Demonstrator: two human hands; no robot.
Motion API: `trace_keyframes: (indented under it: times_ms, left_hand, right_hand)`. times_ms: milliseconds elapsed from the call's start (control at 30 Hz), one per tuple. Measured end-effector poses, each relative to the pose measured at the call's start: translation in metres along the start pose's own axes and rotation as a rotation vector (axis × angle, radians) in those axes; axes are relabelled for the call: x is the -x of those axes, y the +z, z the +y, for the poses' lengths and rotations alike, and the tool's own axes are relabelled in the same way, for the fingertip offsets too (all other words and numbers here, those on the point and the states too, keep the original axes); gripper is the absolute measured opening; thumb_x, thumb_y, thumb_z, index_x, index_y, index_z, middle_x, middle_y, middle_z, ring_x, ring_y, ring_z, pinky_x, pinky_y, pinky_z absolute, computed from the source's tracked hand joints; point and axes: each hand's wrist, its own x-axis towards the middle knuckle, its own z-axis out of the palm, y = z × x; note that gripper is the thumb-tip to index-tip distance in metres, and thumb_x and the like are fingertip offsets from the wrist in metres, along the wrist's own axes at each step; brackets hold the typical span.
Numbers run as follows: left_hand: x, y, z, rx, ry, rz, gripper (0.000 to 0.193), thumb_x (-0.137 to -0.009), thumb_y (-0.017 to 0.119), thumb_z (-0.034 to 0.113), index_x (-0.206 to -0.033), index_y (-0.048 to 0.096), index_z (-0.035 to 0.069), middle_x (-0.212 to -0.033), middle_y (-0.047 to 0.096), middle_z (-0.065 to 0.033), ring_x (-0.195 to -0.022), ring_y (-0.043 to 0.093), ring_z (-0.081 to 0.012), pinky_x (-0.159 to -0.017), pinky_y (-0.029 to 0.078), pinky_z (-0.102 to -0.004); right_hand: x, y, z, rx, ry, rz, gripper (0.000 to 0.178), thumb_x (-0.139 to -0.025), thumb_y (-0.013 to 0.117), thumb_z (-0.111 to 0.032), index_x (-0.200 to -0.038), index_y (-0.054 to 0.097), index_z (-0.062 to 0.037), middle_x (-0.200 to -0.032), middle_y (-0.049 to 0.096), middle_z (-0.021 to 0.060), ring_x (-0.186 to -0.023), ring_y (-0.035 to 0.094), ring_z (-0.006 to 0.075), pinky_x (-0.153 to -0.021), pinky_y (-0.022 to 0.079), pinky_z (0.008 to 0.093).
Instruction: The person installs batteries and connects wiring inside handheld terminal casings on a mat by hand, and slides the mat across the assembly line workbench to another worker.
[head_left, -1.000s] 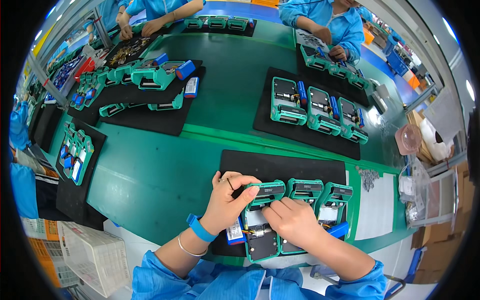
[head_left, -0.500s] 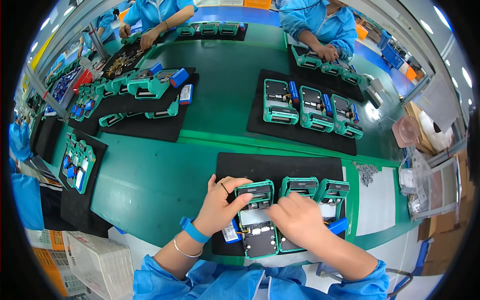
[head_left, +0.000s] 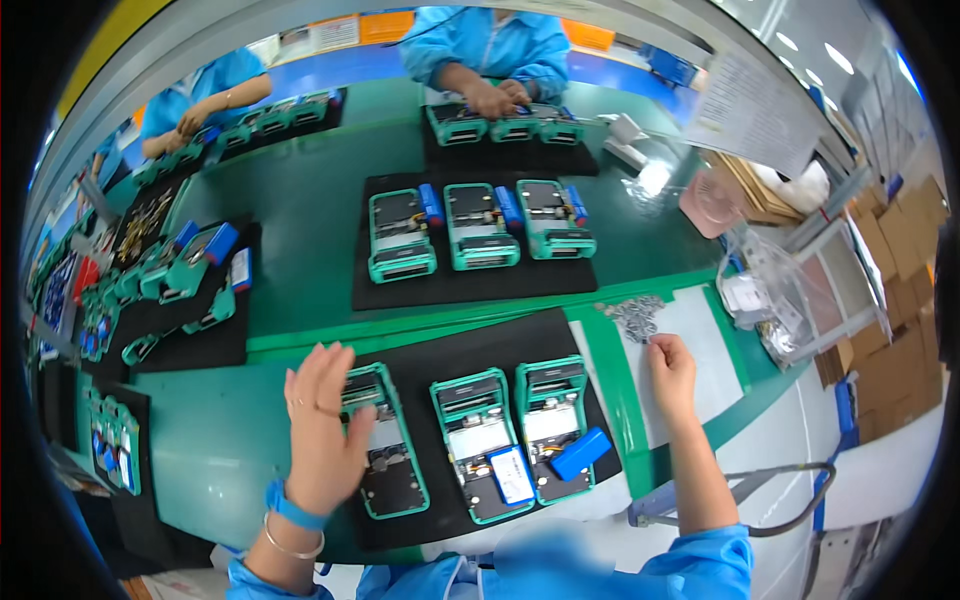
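My left hand (head_left: 325, 430) is open, fingers stretched up and thumb apart, at the left side of a green-framed device housing (head_left: 395, 470) and partly covering it. Whether it touches the housing I cannot tell. My right hand (head_left: 674, 375) is closed with its fingertips pinched at the near edge of a pile of small silvery metal parts (head_left: 636, 318). Anything between those fingertips is too small to make out. Two more green housings, a middle one (head_left: 478, 410) and a right one (head_left: 552, 395), lie on the black mat (head_left: 430, 372), with blue battery packs (head_left: 512, 474) resting on them.
White sheets (head_left: 700, 340) lie beside the metal parts. Across the table, another black mat (head_left: 480, 285) bears several similar housings. Co-workers' hands (head_left: 495, 98) work at the far side. A pink fan (head_left: 712, 200) and a clear plastic bag (head_left: 760, 280) stand to the right.
My right hand has left the housings and moved right to the metal parts. My left hand has loosened from the left housing. The view has swung to the right.
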Motion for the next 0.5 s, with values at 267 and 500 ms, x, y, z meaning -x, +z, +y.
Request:
trace_keyframes:
  times_ms: [267, 500]
  left_hand:
    - [-0.034, 0.057, 0.056, 0.013, 0.196, -0.357, 0.038, -0.088, 0.064, 0.017, -0.121, 0.056, 0.001, -0.106, 0.062, -0.0182, -0.099, 0.058, -0.0356, -0.087, 0.046, -0.0434]
    - [-0.047, 0.067, 0.051, 0.058, 0.123, -0.276, 0.025, -0.088, 0.064, 0.012, -0.110, 0.058, 0.002, -0.100, 0.063, -0.0181, -0.092, 0.060, -0.0361, -0.081, 0.048, -0.0428]
  right_hand:
    - [-0.008, 0.010, -0.013, 0.107, -0.212, -0.042, 0.013, -0.087, 0.062, -0.002, -0.099, 0.067, -0.0025, -0.089, 0.063, 0.0134, -0.078, 0.063, 0.0244, -0.070, 0.050, 0.0327]
    - [-0.014, 0.004, -0.025, 0.110, -0.215, -0.139, 0.012, -0.086, 0.064, -0.002, -0.097, 0.067, -0.0023, -0.088, 0.060, 0.0137, -0.076, 0.062, 0.0278, -0.068, 0.050, 0.0347]
